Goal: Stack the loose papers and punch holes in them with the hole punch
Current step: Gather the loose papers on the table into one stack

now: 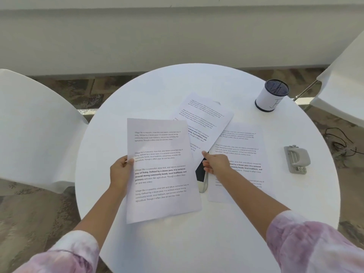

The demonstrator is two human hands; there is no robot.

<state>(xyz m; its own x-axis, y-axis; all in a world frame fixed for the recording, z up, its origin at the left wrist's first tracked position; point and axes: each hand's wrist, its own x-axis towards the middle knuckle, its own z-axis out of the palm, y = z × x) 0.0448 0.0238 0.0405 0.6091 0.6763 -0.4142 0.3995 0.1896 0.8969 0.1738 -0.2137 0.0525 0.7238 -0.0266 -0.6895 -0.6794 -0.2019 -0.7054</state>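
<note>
Papers are lying scattered on the surface [157,91]. The left hand [120,170] is pinching one sheet [161,174]; the right hand [215,163], fingers loosely open, is reaching for the tilted sheet [206,119]. Risk: dragging it could shift the phone [201,174] beneath. The punch [297,159] is sitting right, untouched.

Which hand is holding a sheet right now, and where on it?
The left hand pinches the near printed sheet at its left edge, about midway. The right hand reaches toward the angled sheet; no grip shows.

table [157,91] white | papers [161,174] white, black print | hole punch [297,159] grey | sleeves [315,247] pink-white tie-dye
</note>
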